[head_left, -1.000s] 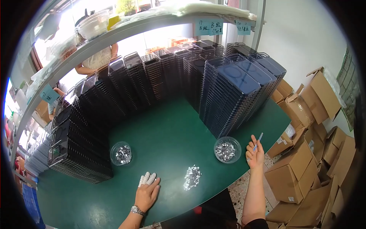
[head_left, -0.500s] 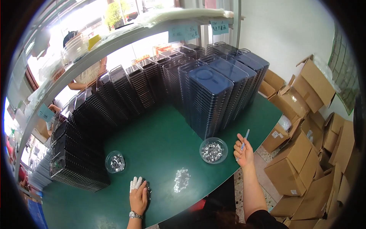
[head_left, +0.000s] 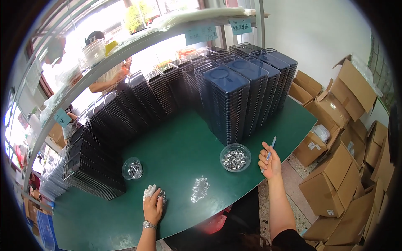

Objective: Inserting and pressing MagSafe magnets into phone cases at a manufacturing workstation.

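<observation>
My left hand (head_left: 153, 205), with white coverings on some fingertips and a watch on the wrist, lies on the green table (head_left: 176, 146). Its fingers are stretched out, beside and partly over a few small shiny metal pieces (head_left: 163, 195). A slim, pale blue-and-white pen-like tool (head_left: 271, 149) is held in my right hand (head_left: 271, 162), palm up and fingers curled, at the table's right edge. Just left of that hand stands a clear round bowl (head_left: 235, 168) of small silvery pieces. A smaller clear tub (head_left: 128, 169) of similar pieces sits beyond my left hand.
Dark stacked phone-case-like trays (head_left: 96, 167) curve along the left and back; taller blue-black stacks (head_left: 228, 108) stand at centre right. Loose shiny bits (head_left: 200, 189) lie between my hands. Open cardboard boxes (head_left: 326, 184) crowd the right floor. Another person (head_left: 104, 81) is behind the shelf.
The whole view has shifted slightly. My hands stay in much the same places, the right one still holding the tool. Behind the shelf, the other person's arm has moved.
</observation>
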Motion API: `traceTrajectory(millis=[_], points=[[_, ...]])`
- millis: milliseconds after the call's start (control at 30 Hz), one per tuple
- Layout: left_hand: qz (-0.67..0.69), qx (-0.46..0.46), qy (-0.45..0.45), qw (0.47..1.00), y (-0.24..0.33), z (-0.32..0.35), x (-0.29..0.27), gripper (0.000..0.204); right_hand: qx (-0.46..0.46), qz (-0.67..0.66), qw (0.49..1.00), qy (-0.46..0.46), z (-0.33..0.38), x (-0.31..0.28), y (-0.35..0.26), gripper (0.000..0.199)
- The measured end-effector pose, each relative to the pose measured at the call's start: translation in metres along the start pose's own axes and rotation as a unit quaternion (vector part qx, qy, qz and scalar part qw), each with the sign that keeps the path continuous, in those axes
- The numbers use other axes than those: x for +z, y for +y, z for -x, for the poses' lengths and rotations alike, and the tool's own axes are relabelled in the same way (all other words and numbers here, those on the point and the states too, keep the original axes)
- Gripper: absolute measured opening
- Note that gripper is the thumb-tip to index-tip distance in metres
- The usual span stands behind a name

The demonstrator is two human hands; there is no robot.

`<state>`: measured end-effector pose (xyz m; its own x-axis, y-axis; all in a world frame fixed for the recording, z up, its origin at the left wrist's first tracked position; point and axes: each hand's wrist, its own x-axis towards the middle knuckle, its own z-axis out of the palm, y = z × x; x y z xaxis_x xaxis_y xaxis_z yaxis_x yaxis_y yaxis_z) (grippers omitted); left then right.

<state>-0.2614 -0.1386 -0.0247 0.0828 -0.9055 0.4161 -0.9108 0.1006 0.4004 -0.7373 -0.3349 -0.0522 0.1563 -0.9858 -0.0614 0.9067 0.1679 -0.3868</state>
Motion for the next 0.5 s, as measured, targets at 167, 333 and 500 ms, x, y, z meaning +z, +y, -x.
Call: traceTrajectory(millis=[167, 333, 500], points=[[0.004, 0.004, 0.002, 1.000, -0.003, 0.001, 0.000, 0.035, 0.002, 0.007, 1.000, -0.001, 0.003, 0.005, -0.001, 0.033], [0.012, -0.009, -0.006, 1.000, -0.001, 0.004, -0.002, 0.037, -0.003, 0.006, 1.000, -0.012, 0.003, 0.001, 0.000, 0.033], [0.020, -0.034, -0.015, 0.999, 0.006, 0.003, -0.005, 0.045, -0.060, -0.082, 0.994, -0.029, 0.019, -0.005, -0.002, 0.034]])
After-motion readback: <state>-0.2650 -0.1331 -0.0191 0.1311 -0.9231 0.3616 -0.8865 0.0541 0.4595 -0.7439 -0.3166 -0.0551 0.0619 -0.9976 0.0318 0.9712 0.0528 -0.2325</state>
